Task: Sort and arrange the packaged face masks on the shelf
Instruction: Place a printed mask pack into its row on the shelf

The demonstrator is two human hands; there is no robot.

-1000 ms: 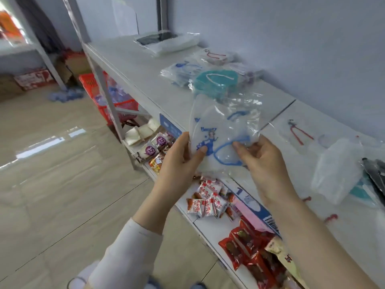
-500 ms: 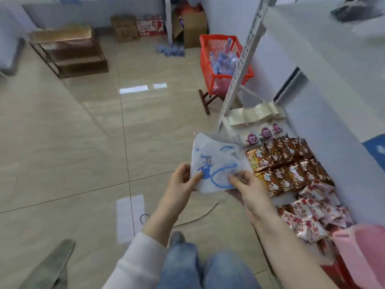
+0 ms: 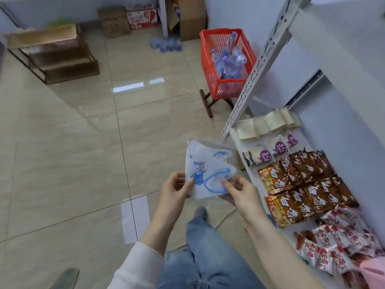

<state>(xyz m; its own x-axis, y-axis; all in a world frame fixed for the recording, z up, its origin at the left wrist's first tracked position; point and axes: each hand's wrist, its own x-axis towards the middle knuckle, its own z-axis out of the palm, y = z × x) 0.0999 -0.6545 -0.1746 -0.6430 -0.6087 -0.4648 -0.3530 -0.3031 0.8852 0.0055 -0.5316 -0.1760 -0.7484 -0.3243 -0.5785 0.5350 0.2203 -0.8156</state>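
Observation:
A white face mask with blue print and blue ear loops, sealed in a clear plastic packet, is held in front of me above the floor. My left hand pinches the packet's lower left edge with thumb on top. My right hand pinches its lower right edge. The packet is away from the shelf, left of the lower snack shelf. The upper shelf with the other masks is out of view.
The lower shelf holds brown and red snack packets and pale wrapped items. A perforated metal upright rises at its corner. A red basket of water bottles stands behind. Tiled floor, wooden rack and cartons lie left.
My view has dropped from the upper shelf of masks down to the floor and the lower snack shelf. Both hands kept their pinch on the mask packet, which came away from the upper shelf.

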